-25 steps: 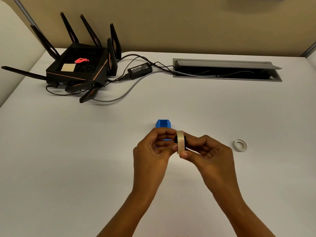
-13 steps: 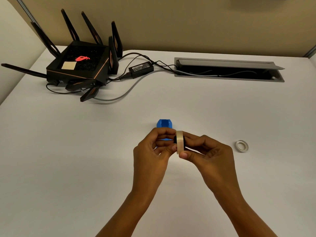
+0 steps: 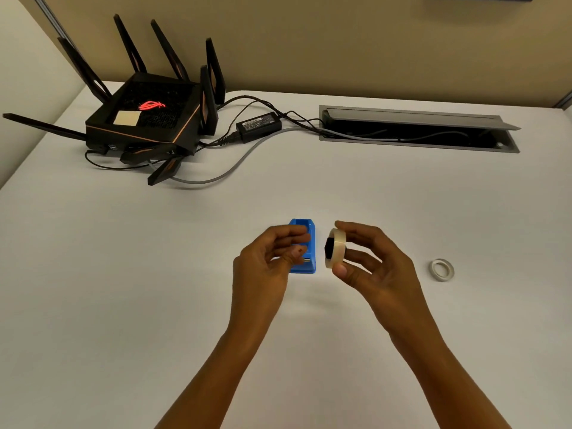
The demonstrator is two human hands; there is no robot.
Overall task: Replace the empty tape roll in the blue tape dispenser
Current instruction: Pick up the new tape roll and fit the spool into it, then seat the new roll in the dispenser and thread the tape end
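Note:
The blue tape dispenser (image 3: 306, 258) lies on the white table, partly hidden by my left hand (image 3: 269, 258). That hand hovers over its left side with the fingers loosely curled and nothing in them. My right hand (image 3: 371, 261) grips a full cream tape roll (image 3: 335, 247) with a black hub in its centre, held on edge just right of the dispenser. The empty tape roll (image 3: 442, 269), a thin white ring, lies flat on the table further right.
A black router with several antennas (image 3: 148, 119) stands at the back left, with a power adapter (image 3: 258, 126) and cables beside it. An open cable hatch (image 3: 418, 130) is set into the table at the back right.
My hands have parted. The right hand carried the tape roll to the right; the left hand let go of it and now hangs over the uncovered dispenser.

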